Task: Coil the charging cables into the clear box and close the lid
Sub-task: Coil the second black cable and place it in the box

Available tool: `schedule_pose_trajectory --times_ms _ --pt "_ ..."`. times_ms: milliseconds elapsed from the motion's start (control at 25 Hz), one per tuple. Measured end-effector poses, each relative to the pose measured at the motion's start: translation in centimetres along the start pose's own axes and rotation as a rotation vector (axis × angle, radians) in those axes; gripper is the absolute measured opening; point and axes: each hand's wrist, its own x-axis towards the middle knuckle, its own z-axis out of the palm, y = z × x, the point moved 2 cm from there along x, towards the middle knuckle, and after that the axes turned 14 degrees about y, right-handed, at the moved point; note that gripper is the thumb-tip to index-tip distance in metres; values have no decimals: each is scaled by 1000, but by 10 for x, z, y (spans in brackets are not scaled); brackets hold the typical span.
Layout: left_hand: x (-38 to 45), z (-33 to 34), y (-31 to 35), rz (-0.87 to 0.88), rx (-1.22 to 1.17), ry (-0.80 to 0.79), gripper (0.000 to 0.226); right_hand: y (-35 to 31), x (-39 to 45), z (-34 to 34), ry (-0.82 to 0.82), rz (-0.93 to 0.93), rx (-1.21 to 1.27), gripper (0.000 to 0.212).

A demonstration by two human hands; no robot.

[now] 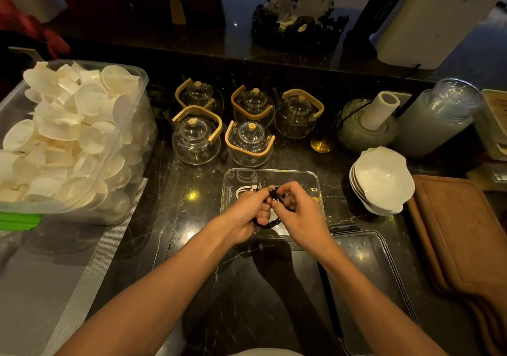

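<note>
A clear box (315, 183) stands open on the dark marble counter in front of me. A coiled white cable (242, 190) lies inside it at the far left. Both hands hover over the box and grip a black cable (271, 222) wound into a small coil. My left hand (244, 218) holds the loops, and my right hand (299, 213) pinches the cable's end at the top. The clear lid (367, 270) lies flat on the counter at the near right of the box.
Several glass teapots (249, 144) with wooden handles stand just beyond the box. A large plastic tub of white shells (68, 141) fills the left. Stacked white bowls (382, 180) and wooden boards (463, 232) sit on the right, jars and a paper roll (380, 110) behind.
</note>
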Motion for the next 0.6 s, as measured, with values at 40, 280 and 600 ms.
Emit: schedule_pose_trajectory --times_ms 40,280,600 --pt "0 1 -1 -1 14 7 37 2 1 -1 -7 -58 -51 9" --pt "-3 1 -13 -104 85 -111 37 -5 14 -15 246 283 367 8" --pt "-12 3 -4 -154 -18 -326 39 17 15 -21 -186 767 346 14"
